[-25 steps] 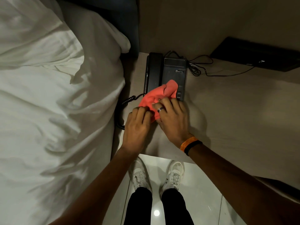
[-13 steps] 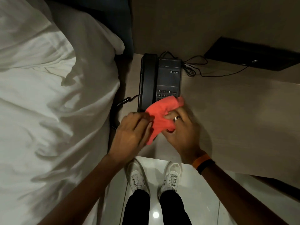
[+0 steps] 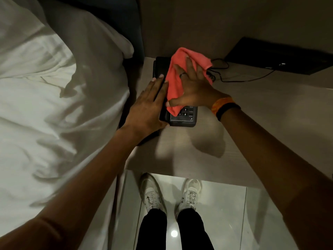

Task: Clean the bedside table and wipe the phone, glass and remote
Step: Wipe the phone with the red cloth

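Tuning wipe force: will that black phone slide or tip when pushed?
Phone probably skids if pushed: left hand lies flat on its handset side, seemingly bracing it. Low, flat body: tipping unlikely. Cord behind may tug back.

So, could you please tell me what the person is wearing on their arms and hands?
Both forearms are bare, with no sleeves in view. The right hand has a dark ring on one finger, and its wrist carries an orange band next to a black band. The left hand shows no ring or band.
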Motion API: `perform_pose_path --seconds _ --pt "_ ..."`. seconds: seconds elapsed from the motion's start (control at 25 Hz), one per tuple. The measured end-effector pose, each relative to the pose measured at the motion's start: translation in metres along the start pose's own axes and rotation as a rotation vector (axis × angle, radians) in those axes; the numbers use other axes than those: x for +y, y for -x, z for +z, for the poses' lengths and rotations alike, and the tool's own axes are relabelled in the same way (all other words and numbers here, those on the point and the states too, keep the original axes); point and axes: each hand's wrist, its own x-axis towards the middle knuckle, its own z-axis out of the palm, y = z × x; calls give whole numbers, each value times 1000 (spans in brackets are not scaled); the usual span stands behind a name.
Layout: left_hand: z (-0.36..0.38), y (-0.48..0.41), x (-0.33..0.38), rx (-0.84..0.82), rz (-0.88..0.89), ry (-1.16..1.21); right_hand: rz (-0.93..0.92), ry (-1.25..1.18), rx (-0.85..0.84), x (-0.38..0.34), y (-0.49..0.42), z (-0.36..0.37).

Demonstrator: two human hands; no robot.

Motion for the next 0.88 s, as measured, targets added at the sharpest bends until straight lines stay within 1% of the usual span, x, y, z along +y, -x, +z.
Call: perform_pose_path --seconds 0.12,0.24,0.36,0.68,0.88 --pt "-1 1 -2 -15 -27 -27 -86 124 87 10 1 9" --pt "-3 3 1 -21 -54 -60 -189 171 184 20 11 17" --pt "-4 3 5 -16 -61 -67 -262 222 241 25 32 37" --pt "-8 3 8 -40 -78 -88 -278 423 261 26 76 81" --pt "-7 2 8 -42 -89 -100 -277 448 250 30 92 97"
